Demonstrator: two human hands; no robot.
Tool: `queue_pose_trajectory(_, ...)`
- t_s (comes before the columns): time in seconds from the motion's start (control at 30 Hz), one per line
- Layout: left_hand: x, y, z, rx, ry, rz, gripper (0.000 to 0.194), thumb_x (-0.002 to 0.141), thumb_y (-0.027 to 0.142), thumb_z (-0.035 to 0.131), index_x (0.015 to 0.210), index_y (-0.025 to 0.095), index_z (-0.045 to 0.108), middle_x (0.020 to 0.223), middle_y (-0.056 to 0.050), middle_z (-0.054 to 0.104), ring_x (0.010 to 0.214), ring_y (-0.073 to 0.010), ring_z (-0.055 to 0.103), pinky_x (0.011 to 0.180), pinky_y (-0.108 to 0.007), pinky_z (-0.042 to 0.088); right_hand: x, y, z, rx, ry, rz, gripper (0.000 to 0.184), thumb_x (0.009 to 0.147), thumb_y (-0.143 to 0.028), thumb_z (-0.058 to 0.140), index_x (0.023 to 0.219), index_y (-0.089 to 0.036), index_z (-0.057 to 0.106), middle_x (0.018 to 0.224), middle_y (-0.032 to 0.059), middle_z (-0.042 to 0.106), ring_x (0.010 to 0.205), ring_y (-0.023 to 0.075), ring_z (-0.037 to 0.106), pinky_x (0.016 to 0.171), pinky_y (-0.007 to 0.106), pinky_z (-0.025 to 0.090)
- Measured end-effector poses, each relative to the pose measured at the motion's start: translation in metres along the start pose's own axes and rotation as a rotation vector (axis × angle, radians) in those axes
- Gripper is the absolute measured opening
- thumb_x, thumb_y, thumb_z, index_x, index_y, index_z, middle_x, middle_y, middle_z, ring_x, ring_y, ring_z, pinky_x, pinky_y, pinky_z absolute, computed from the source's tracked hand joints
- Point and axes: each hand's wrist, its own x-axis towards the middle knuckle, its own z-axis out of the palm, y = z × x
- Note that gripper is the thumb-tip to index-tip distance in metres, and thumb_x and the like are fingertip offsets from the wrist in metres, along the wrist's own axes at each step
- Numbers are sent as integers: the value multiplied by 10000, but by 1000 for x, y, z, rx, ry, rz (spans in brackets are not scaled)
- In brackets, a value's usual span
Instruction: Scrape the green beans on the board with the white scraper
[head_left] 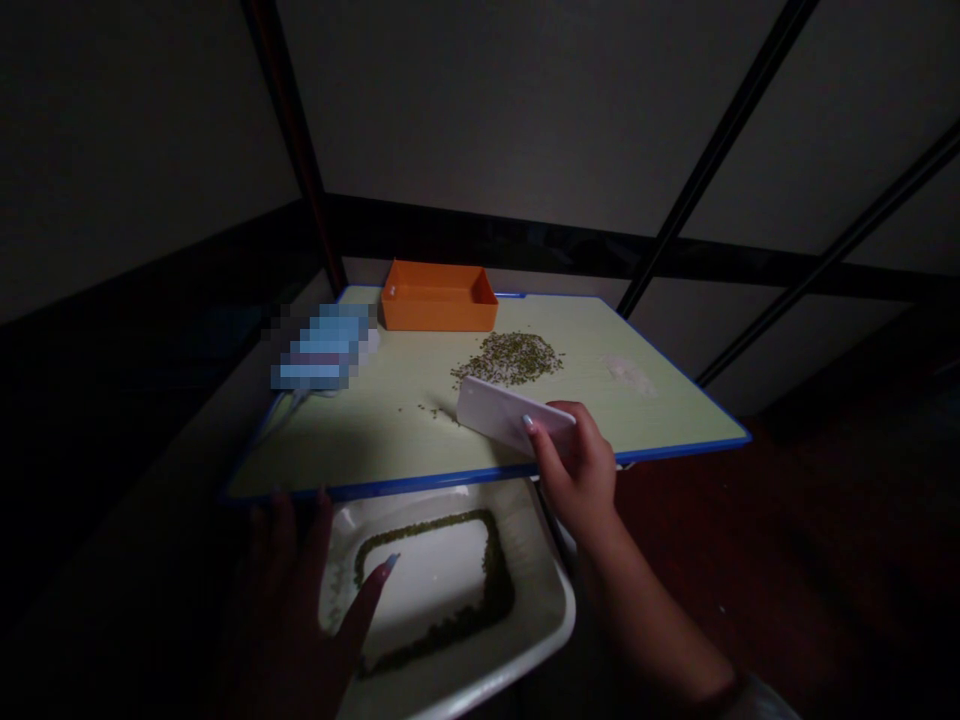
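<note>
White plastic scraper (495, 412), tilted in the right hand (577, 470) — beside a heap of green mung beans (510, 358)

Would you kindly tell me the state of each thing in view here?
Right hand: shut on the white plastic scraper.
White plastic scraper: tilted, edge on the blue-edged board.
Left hand: open, over the white tray.
White tray: green beans ringing its floor.
Heap of green beans: loose, on the board.
Orange tray: upright, open-topped.
</note>
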Motion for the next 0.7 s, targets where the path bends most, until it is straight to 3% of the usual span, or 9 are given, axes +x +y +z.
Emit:
queue_pose_trajectory(0.33,1,-1,-1,-4,-5,1,857,813,693,314,1439,111,383,1622,-211,169,1512,-362,119,1198,-582,214,2,-2,0,7,-4,-12,65,885,-289,581,907,-231,562,705,-25,639,558,127,580,503,211,427)
queue_pose_trajectory(0.7,4,3,-5,-41,-37,-51,863,796,701,318,1457,148,349,1643,-162,127,1521,-337,78,1217,-568,169,0,-2,-2,9,-22,-6,64,881,-292,586,891,-232,566,695,-26,627,551,125,569,498,212,428)
